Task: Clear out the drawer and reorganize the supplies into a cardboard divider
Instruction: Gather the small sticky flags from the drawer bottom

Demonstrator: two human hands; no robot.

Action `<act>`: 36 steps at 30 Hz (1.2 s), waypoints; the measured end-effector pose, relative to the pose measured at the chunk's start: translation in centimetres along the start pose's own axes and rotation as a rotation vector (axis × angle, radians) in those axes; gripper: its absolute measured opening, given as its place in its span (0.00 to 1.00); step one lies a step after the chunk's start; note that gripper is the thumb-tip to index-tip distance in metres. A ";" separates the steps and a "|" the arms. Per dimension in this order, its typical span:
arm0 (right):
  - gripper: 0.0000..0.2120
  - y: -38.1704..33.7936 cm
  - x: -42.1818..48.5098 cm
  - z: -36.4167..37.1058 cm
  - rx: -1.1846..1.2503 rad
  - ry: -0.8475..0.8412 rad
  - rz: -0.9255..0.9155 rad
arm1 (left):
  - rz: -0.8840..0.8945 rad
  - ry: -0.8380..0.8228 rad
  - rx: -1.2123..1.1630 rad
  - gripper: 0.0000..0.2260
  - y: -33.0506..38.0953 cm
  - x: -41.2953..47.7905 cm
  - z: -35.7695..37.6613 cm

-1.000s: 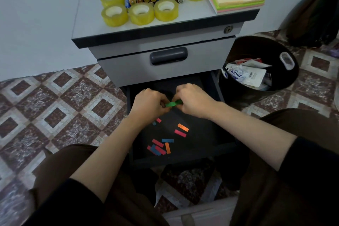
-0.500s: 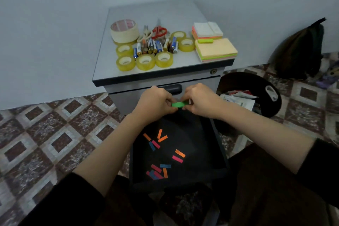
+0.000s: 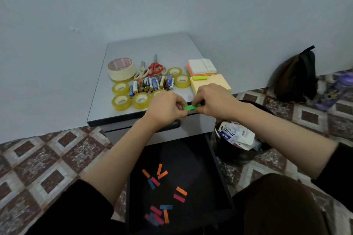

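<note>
Step in hand, as judged from the layout: clearing the drawer. Green strip (image 3: pixel 189 108) held level above the front edge of the worktop (image 3: pixel 152 47), towards its right corner. Left end pinched by the left hand (image 3: pixel 166 108), right end by the right hand (image 3: pixel 214 104). Fingers (image 3: pixel 180 109) of both hands curled tight onto the strip, with nothing else in either grip. Cannot tell whether a single strip or a small stack.

Below, in the open drawer (image 3: pixel 193 160): loose strips (image 3: pixel 162 174), orange, pink and blue, scattered from mid-floor to the front edge. On the front half of the worktop: tape rolls (image 3: pixel 122 102), batteries (image 3: pixel 150 84), scissors (image 3: pixel 155 67), and note pads (image 3: pixel 202 66) at the right edge. Bin (image 3: pixel 238 155) on the floor just beside the drawer's right wall. No cardboard divider in view.

Next move, as judged: set the green strip on bare worktop near the note pads, release both grips, then reach down for the loose strips. Lift thin flat paper by fingertip and expect sliding on the drawer floor.
</note>
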State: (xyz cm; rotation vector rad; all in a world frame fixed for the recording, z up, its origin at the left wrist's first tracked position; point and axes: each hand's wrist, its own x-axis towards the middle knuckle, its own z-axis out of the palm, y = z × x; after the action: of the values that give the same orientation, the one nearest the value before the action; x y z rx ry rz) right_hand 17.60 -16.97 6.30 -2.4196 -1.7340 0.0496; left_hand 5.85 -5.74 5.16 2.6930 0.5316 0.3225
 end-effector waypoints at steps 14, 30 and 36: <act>0.11 6.1 5.6 -3.0 0.029 -0.010 0.243 | -0.133 0.203 -0.149 0.16 -0.4 4.2 5.5; 0.09 6.3 6.6 -1.8 -0.009 -0.030 0.206 | -0.022 0.305 -0.144 0.12 -2.0 3.8 7.6; 0.09 6.2 6.9 -1.7 -0.037 -0.023 0.204 | -0.011 0.312 -0.137 0.12 -2.0 3.7 7.7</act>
State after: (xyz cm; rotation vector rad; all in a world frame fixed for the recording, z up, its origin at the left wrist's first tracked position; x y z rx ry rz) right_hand 25.91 -12.56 7.55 -2.6234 -1.5034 0.0713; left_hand 10.78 -5.01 -2.07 2.5196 0.5873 0.7549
